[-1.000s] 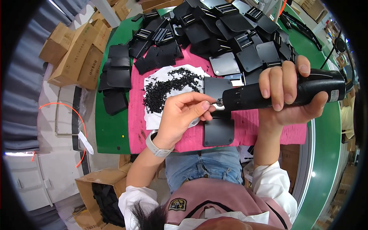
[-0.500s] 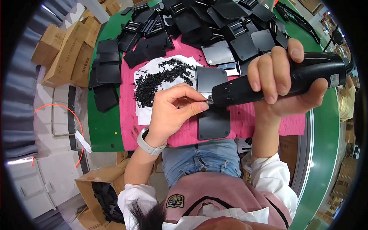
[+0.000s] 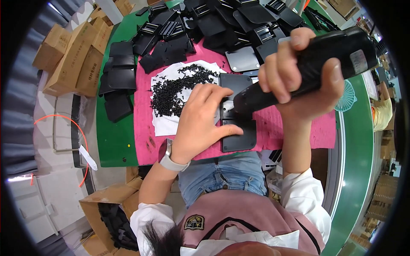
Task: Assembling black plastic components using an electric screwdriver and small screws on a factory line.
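Note:
On the pink mat point(image 3: 273, 132) lies a black part with an upper flat panel point(image 3: 237, 84), a lower panel point(image 3: 242, 141) and a bright metal piece point(image 3: 227, 106) between them. My right hand point(image 3: 308, 96) is wrapped round a black electric screwdriver point(image 3: 326, 53), tilted with its nose down at the middle of the part. The nose hides the driver's tip and whatever is under it. Fingers apart, my left hand point(image 3: 198, 121) rests against the part, its thumb over the lower panel and forefinger by the upper one. Beside it, many small black screws point(image 3: 166, 96) cover a white cloth point(image 3: 161, 128).
Black panels and brackets point(image 3: 213, 23) are heaped along the far side of the green table point(image 3: 115, 147). More panels point(image 3: 121, 79) are stacked at left. An open carton point(image 3: 100, 196) of black pieces stands below left. A person point(image 3: 383, 111) shows at far right.
My left thumb and forefinger have parted from their pinch at the screwdriver's tip and spread over the part. The screwdriver has come down and tilted more steeply, its nose now against the part's middle.

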{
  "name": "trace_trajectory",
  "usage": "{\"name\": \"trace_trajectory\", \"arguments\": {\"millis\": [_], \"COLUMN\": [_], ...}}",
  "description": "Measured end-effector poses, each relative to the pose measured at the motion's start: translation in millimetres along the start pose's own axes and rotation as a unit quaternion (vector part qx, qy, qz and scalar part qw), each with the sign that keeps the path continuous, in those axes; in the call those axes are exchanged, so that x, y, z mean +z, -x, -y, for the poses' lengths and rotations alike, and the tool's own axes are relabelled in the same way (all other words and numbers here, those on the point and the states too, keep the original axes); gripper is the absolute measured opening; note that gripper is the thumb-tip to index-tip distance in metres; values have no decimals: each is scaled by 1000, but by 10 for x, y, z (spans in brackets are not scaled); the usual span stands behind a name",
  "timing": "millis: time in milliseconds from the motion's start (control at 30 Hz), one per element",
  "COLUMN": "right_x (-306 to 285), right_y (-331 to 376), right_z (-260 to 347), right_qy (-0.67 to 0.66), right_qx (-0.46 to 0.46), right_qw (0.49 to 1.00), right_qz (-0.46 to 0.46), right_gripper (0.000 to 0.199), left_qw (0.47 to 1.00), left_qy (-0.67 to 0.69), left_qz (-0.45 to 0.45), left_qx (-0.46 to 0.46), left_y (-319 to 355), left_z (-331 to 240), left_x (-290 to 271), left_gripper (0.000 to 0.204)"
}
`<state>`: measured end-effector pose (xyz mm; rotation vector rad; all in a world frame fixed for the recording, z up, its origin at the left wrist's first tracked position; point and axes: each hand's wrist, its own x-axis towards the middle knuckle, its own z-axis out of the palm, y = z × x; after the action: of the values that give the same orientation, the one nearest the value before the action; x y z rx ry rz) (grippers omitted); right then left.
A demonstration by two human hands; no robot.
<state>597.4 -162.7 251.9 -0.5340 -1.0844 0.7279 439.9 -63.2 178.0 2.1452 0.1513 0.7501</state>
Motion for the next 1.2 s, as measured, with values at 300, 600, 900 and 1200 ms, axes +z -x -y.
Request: {"name": "trace_trajectory", "arguments": {"millis": [300, 600, 900, 1200], "right_x": [146, 247, 338, 335], "right_y": [-27, -37, -172, -168], "right_z": [-180, -223, -363, -361], "right_qy": [137, 141, 177, 190], "right_qx": [31, 53, 86, 72], "right_qw": [990, 989, 979, 978], "right_qz": [22, 13, 48, 54], "right_gripper": [44, 43, 42, 40], "left_qw": [997, 998, 997, 997], "left_qy": [-70, -63, -24, -33], "left_qz": [-7, -13, 13, 17], "left_qx": [-22, -17, -76, -70], "left_y": [46, 55, 79, 72], "left_z": [51, 63, 113, 76], "left_x": [59, 68, 88, 72], "left_gripper": [36, 35, 36, 33]}}
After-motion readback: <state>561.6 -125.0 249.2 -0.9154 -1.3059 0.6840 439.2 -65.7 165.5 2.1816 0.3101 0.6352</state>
